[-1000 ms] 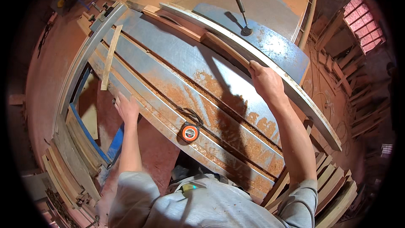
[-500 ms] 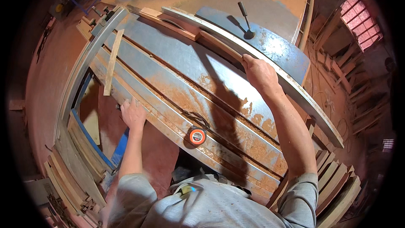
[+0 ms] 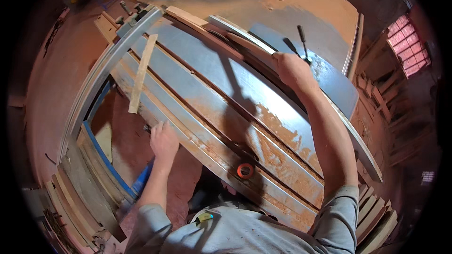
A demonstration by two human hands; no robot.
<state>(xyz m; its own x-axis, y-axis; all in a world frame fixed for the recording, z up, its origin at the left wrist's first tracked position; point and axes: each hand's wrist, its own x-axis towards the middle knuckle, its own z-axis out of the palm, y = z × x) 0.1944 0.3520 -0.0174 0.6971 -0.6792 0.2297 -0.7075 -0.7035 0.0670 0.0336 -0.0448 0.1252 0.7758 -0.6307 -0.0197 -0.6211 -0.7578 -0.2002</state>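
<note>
My right hand (image 3: 292, 68) is closed on a long pale wooden strip (image 3: 353, 136) that lies along the far side of a blue, sawdust-covered machine table (image 3: 212, 80). My left hand (image 3: 164, 138) rests flat on the near rail of the table, fingers spread, holding nothing; a small dark part sits just by its fingertips. A round orange tape measure (image 3: 245, 170) lies on the near rail between my arms. A thin loose wood slat (image 3: 141, 73) lies across the table's left end.
A second wooden board (image 3: 193, 21) lies beside the strip at the far end. A dark-handled tool (image 3: 303, 42) lies on the blue plate behind my right hand. Stacks of planks stand at the lower right (image 3: 376, 216) and lower left (image 3: 80, 197).
My right hand has moved farther along the strip, away from the tape measure. My left hand has stayed on the near rail. The view has shifted slightly.
</note>
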